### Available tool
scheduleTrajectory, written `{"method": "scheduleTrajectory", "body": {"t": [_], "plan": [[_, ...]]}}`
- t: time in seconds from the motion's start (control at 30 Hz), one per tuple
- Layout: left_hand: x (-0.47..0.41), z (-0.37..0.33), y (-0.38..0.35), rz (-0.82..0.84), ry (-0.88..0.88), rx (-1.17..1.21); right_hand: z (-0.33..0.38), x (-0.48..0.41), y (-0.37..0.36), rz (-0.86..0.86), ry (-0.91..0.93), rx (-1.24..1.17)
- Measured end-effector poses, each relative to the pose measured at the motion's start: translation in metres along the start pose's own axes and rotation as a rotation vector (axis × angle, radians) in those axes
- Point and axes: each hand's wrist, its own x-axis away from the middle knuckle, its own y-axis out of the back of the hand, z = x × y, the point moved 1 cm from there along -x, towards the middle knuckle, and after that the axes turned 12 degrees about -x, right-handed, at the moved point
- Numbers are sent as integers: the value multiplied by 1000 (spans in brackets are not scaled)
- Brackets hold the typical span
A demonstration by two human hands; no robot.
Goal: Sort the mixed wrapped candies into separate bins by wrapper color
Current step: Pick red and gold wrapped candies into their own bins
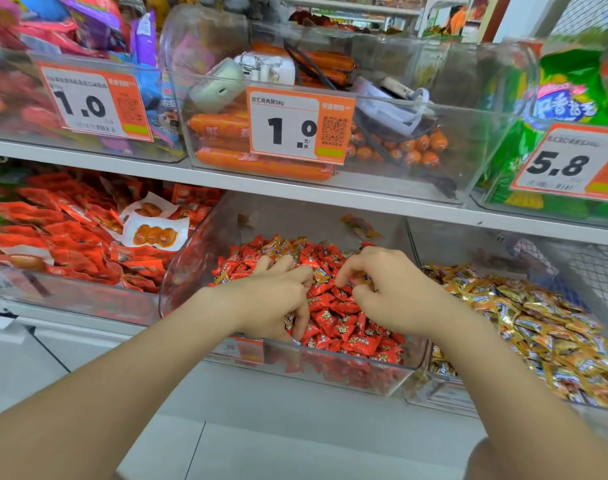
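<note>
Shop shelf [295, 188], left hand [278, 299], right hand [392, 292], both curled among red candies [344, 327]

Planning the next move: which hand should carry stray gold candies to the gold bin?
Probably the right hand: it lies nearer the gold bin, close to gold candies. The left hand would cross over.

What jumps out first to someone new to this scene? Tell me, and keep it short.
Dead centre, the left hand and right hand dig with curled fingers into a heap of red candies in a clear bin on the lower shelf. Right of it lies a mass of gold candies. On the shelf above, an orange price tag reading 1.0 fronts a bin of orange sausages.
</note>
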Motion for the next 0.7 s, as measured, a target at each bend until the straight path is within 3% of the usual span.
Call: {"method": "scheduleTrajectory", "body": {"t": [0.13, 0.37, 0.5, 0.7], "plan": [[10, 7, -1, -58, 94, 128, 5, -1, -5, -27, 23, 16], [43, 30, 23, -367, 287, 613, 16, -16, -29, -46, 44, -66], [49, 41, 19, -371, 410, 601, 27, -31, -57, -29, 133, -59], [49, 44, 13, -249, 448, 514, 31, -44, -75, 32, 128, 37]]}}
